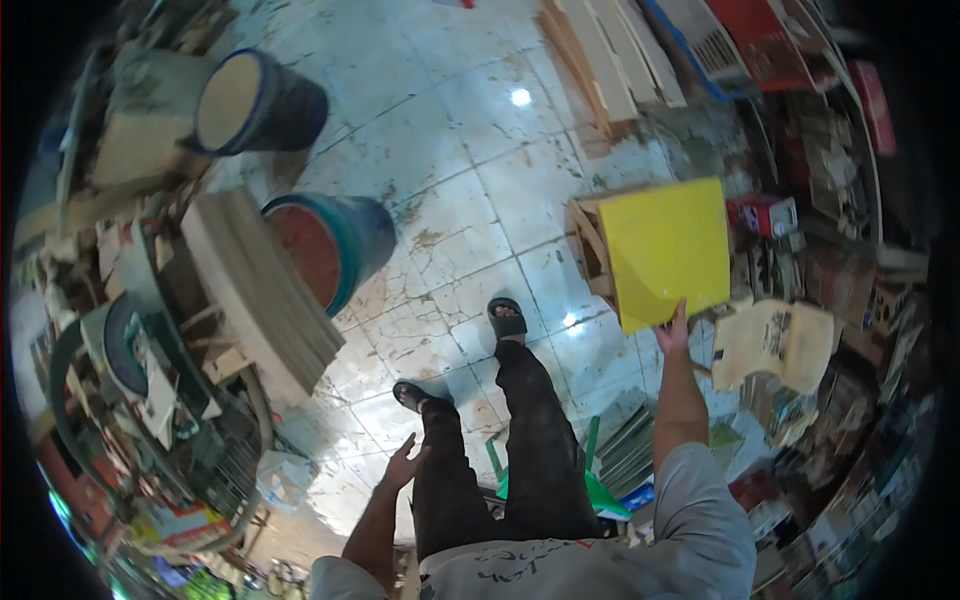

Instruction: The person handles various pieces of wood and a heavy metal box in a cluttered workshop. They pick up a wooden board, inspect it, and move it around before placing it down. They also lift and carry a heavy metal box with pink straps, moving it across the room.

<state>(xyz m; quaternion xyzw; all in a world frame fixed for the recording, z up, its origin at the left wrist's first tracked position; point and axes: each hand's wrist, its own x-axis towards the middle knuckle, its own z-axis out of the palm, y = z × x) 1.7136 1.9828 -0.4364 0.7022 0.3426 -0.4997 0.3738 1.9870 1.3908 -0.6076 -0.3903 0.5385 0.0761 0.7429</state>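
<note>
My right hand (676, 332) is at the near edge of a square yellow panel (665, 250), to the right of my legs. A finger or thumb lies on its top face, and the rest of the grip is partly hidden. Wooden framing (590, 245) shows at the panel's left side, like the legs of a stool or small table. My left hand (404, 465) hangs beside my left thigh, fingers apart and holding nothing.
Two large buckets (375, 240), (305, 108) and a stack of long boards (265, 290) stand on the left, by a machine (125, 340) with a hose. Rightward are a cream plastic seat (775, 345) and cluttered shelves. A green-legged stool (605, 495) is behind my legs. Planks (610, 60) lie far right.
</note>
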